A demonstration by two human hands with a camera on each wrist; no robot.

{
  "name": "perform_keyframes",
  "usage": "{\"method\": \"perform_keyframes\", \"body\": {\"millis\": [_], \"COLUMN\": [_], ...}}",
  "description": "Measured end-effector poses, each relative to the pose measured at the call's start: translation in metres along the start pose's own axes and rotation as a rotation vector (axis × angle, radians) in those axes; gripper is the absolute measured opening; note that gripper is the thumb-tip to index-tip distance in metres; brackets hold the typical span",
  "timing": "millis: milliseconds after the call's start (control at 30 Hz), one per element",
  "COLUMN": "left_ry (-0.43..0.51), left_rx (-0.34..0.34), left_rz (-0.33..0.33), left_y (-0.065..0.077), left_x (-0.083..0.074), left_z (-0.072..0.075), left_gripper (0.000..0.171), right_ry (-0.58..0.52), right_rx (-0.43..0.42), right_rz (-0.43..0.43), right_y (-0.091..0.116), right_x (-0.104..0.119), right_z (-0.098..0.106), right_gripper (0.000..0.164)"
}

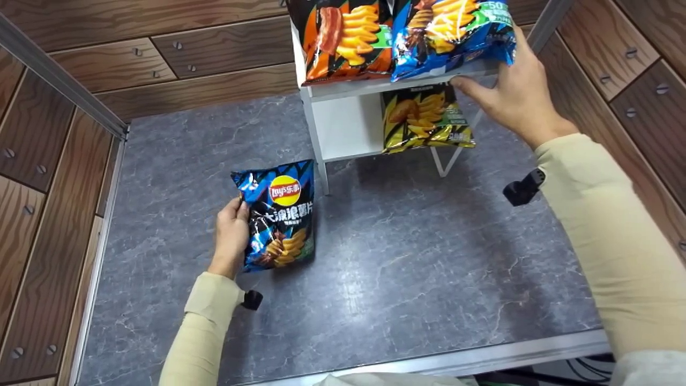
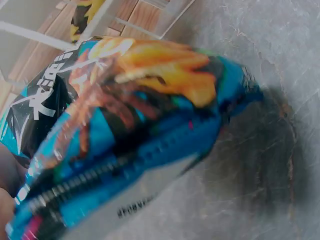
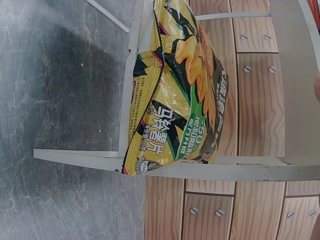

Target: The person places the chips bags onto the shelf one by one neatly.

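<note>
My left hand (image 1: 231, 230) grips a blue Lay's chip bag (image 1: 281, 217) by its left edge, thumb at the front. The bag leans upright, printed front toward me, above the grey table; in the left wrist view its lower end (image 2: 150, 100) fills the middle. My right hand (image 1: 522, 88) is at the right corner of a white two-tier rack (image 1: 348, 126). Its thumb lies along the upper shelf's front edge. The other fingers are hidden behind another blue chip bag (image 1: 450, 35) there; I cannot tell whether they hold it.
An orange chip bag (image 1: 348, 43) sits left of the blue one on the upper shelf. On the lower shelf, a yellow chip bag (image 1: 426, 118) overhangs the front edge. Wood-patterned panels (image 1: 214, 53) surround the grey marbled table (image 1: 177, 161).
</note>
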State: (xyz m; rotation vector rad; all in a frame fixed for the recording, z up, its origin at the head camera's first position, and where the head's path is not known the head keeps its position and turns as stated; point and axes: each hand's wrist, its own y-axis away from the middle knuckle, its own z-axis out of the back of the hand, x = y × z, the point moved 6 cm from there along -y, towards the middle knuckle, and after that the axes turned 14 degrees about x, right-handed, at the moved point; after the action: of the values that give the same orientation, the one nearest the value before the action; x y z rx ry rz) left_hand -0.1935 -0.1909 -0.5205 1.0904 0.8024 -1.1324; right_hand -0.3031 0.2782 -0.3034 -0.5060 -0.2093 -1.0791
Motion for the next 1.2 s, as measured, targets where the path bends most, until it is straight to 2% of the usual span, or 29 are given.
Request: {"method": "perform_keyframes", "body": {"millis": [100, 267, 467, 600, 700, 767, 800, 933, 1067, 1133, 1200], "left_ry": [0.029, 0.011, -0.009, -0.079, -0.149, -0.214, -0.256, -0.491, -0.754, -0.87, -0.957], "left_rx": [0.02, 0.028, 0.068, 0.052, 0.014, -0.028, -0.052, -0.107, -0.087, -0.066, -0.029], "left_rz": [0.028, 0.051, 0.093, 0.14, 0.14, 0.082, 0.033, -0.246, -0.546, -0.646, -0.695], "left_y": [-0.006, -0.015, -0.02, -0.021, -0.017, -0.014, -0.012, 0.002, 0.02, 0.028, 0.033], "left_x": [0.009, 0.024, 0.041, 0.045, 0.038, 0.028, 0.022, -0.007, -0.028, -0.031, -0.028], "left_z": [-0.004, -0.009, -0.006, 0.003, 0.008, 0.009, 0.008, -0.004, -0.029, -0.042, -0.053], "left_gripper": [0.034, 0.03, 0.038, 0.048, 0.051, 0.051, 0.05, 0.048, 0.052, 0.055, 0.06], "right_ry": [0.001, 0.006, 0.007, 0.004, 0.001, 0.0, 0.002, -0.001, 0.002, 0.005, 0.006], "right_rx": [-0.003, -0.001, -0.003, -0.002, -0.002, -0.003, -0.005, -0.007, -0.007, -0.007, -0.004], "right_rz": [0.004, 0.008, 0.015, 0.019, 0.018, 0.015, 0.014, 0.01, 0.005, 0.006, 0.004], "right_y": [0.0, 0.0, -0.001, -0.002, -0.002, -0.001, -0.001, -0.001, -0.001, 0.0, 0.0], "right_x": [0.0, 0.001, 0.003, 0.004, 0.004, 0.003, 0.003, 0.002, 0.001, 0.0, 0.0], "right_z": [0.0, -0.001, -0.001, -0.001, 0.0, 0.001, 0.001, 0.001, 0.0, 0.0, -0.001], "right_gripper": [0.085, 0.084, 0.084, 0.085, 0.085, 0.085, 0.085, 0.084, 0.084, 0.084, 0.084]}}
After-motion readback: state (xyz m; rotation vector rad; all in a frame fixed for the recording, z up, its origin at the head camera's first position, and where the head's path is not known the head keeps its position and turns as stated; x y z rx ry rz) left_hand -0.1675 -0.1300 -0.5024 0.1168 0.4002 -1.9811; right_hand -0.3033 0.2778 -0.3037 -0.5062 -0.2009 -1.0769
